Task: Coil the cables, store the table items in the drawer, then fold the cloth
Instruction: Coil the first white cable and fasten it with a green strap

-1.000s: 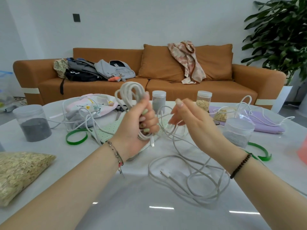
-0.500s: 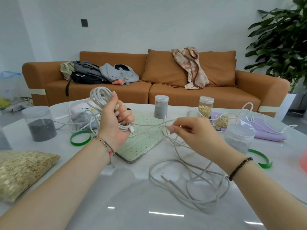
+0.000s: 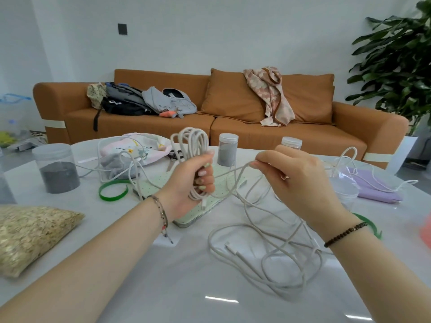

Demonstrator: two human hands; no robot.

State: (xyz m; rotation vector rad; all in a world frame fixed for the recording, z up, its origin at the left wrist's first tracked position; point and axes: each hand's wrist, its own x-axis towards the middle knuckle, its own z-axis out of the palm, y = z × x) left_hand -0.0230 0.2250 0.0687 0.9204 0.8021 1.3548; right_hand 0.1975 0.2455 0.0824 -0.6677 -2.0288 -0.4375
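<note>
My left hand (image 3: pixel 191 183) grips a bundle of white cable loops (image 3: pixel 191 143) upright above the white table (image 3: pixel 163 287). Its free strand runs right to my right hand (image 3: pixel 296 180), which pinches it between thumb and fingertips. More slack white cable (image 3: pixel 268 252) lies in loose tangled loops on the table below my right wrist. Other white cables (image 3: pixel 349 157) drape over a purple cloth (image 3: pixel 377 185) at the right. A pink printed cloth pouch (image 3: pixel 137 148) with another cable lies at the back left.
A green dotted flat case (image 3: pixel 210 206) lies under my hands. Clear jars hold dark powder (image 3: pixel 58 169), (image 3: pixel 227 149); another clear jar (image 3: pixel 342 190) stands right. A bag of grain (image 3: pixel 30 231) sits at left. Two green bands (image 3: pixel 114 190), (image 3: pixel 370 226) lie on the table. An orange sofa (image 3: pixel 233 127) is behind.
My left hand swung left with the bundle, then came back toward the middle. My right hand closed on the free strand and now draws it up to the right.
</note>
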